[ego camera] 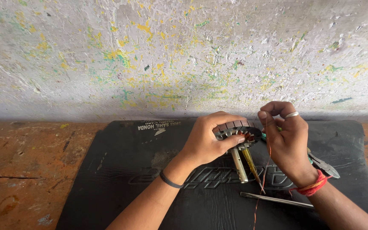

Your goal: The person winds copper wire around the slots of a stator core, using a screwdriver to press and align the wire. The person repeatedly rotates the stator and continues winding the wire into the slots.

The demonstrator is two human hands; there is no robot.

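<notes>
Looking down from the head camera, the left hand [207, 140] holds a round metal motor part [238, 131] up above the black rubber mat [120, 170]. Its fingers are curled tight around the part's left side, and the thumb presses on the front. The ring of the part faces up and away, and its shaft [239, 165] sticks down toward the near edge of the mat. A yellow-handled screwdriver [252, 167] hangs beside the shaft; what holds it is not clear.

The right hand [287, 142] is just to the right of the part, nearly touching it. Its fingertips are pinched shut on a thin copper wire [268, 157]. The wire runs almost straight down from the pinch to the near edge of the mat. So the part lies left of the pinching fingers, and the left hand is the one on it.

Pliers [323, 166] peek out behind the right wrist. A long green-handled screwdriver [277, 199] lies flat on the mat near its right corner.
</notes>
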